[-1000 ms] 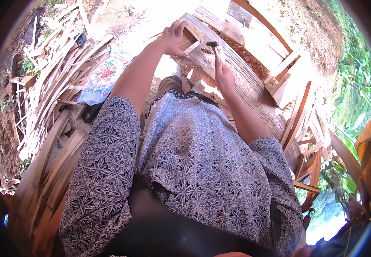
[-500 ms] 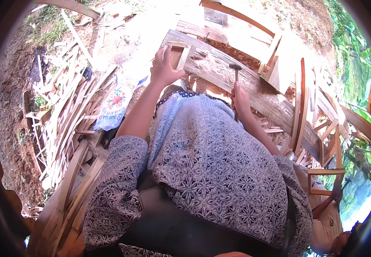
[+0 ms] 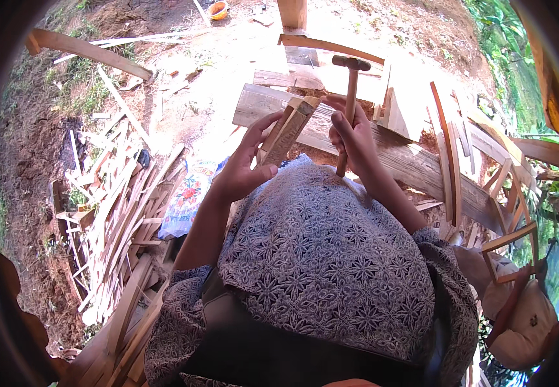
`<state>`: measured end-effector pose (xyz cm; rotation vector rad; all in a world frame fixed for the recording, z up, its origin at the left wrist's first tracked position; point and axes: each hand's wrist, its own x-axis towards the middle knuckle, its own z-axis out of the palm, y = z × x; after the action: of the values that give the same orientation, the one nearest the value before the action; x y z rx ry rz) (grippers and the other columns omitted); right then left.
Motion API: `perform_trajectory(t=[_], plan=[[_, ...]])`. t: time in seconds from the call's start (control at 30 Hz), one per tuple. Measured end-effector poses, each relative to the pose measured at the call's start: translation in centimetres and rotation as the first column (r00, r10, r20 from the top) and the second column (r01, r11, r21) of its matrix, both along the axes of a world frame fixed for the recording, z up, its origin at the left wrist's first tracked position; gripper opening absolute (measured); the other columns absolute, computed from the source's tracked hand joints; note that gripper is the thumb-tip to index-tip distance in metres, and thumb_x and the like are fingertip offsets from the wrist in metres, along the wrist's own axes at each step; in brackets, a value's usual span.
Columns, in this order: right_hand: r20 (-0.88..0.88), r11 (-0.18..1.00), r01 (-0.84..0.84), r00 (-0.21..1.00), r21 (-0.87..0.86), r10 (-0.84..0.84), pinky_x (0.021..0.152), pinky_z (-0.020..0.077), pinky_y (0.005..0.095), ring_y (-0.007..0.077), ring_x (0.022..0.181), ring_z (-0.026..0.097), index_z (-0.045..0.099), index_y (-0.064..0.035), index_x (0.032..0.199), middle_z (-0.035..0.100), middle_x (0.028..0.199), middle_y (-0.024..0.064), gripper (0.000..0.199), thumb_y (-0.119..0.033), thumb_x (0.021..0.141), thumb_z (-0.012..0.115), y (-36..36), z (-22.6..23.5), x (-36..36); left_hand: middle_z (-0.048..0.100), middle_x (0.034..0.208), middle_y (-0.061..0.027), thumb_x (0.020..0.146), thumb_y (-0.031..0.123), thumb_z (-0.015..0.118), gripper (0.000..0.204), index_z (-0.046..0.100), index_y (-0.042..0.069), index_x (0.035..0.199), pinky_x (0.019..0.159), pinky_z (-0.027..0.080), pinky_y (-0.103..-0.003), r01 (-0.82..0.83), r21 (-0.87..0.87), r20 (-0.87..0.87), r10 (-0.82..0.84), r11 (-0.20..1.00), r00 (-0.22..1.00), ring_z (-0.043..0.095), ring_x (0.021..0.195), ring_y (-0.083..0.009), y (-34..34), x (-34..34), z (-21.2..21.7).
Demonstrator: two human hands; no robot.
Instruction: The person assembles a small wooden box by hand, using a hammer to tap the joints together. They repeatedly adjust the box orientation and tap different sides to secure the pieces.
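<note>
Lifted since half a second ago: small wooden frame (image 3: 287, 132), up off the plank (image 3: 415, 164), now tilted before the wearer. Left hand (image 3: 244, 164) grips its side, so presumably it can be turned. Right hand (image 3: 355, 135) wraps the hammer (image 3: 351, 90), head up; fingertip contact with frame, cannot tell. Narrow gap between frame and handle. Plank's edges run rightward; stick pile (image 3: 128, 219) well apart, left.

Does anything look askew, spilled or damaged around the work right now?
No obvious damage near the wooden piece in the left hand or the hammer in the right hand. The wooden strips at left look untidy: they lie jumbled on the ground, crossing at odd angles.
</note>
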<state>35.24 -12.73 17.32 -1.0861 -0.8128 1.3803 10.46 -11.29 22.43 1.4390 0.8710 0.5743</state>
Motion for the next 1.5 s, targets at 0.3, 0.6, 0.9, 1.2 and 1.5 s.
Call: perform_trajectory(t=[0.3,0.6,0.9,1.2,1.5], plan=[[0.015,0.97,-0.165,0.986,0.177,0.164,0.098,0.0544,0.0427,0.0279,0.119,0.062,0.056,-0.0025,0.126,0.057,0.138,0.0192,0.061,-0.033,0.082,0.085,0.1,4.3,1.1,0.043,0.144,-0.024,0.086,0.049,0.075,0.073,0.053,0.001,0.137,0.115,0.033,-0.048,0.067,0.364,-0.103,-0.031,0.929,0.994,0.04,0.139,-0.0363,-1.3,3.0,3.2],[0.039,0.968,-0.125,0.992,0.217,0.12,0.093,0.0561,0.0394,0.0263,0.117,0.063,0.059,-0.0045,0.12,0.056,0.138,0.0205,0.055,-0.031,0.08,0.086,-1.7,4.3,1.4,0.064,0.085,0.0043,0.102,0.026,0.064,0.022,0.065,0.004,0.103,0.076,0.043,-0.022,-0.026,-0.003,0.038,0.026,1.0,0.999,0.057,0.081,-0.0035,-1.2,5.1,4.4],[0.063,0.971,-0.079,0.996,0.227,0.066,0.097,0.0522,0.0391,0.0256,0.125,0.058,0.06,-0.0042,0.118,0.057,0.137,0.0219,0.055,-0.034,0.08,0.087,-2.3,4.0,2.3,0.064,0.086,0.0018,0.103,0.024,0.062,0.02,0.064,0.004,0.101,0.078,0.044,-0.025,0.017,-0.113,0.087,-0.007,0.993,0.996,0.056,0.085,-0.0041,-0.5,5.6,3.7],[0.068,0.976,-0.115,0.992,0.186,0.104,0.088,0.0544,0.0352,0.0202,0.104,0.064,0.061,-0.003,0.117,0.056,0.137,0.0207,0.057,-0.035,0.078,0.088,-1.9,4.7,1.8,0.065,0.09,0.0011,0.104,0.021,0.061,0.02,0.064,0.002,0.102,0.077,0.046,-0.023,0.061,-0.043,0.13,-0.055,0.997,0.99,0.056,0.085,-0.0035,-0.3,4.7,3.6],[0.093,0.974,-0.17,0.983,0.151,0.157,0.083,0.0569,0.0346,0.0203,0.098,0.065,0.061,-0.0019,0.117,0.057,0.132,0.0182,0.062,-0.04,0.077,0.088,-1.0,5.0,0.5,0.066,0.089,-0.0006,0.103,0.024,0.061,0.023,0.067,0.001,0.103,0.08,0.046,-0.025,-0.063,-0.047,0.073,0.066,0.997,0.995,0.057,0.086,-0.0057,-1.2,3.8,4.1]])
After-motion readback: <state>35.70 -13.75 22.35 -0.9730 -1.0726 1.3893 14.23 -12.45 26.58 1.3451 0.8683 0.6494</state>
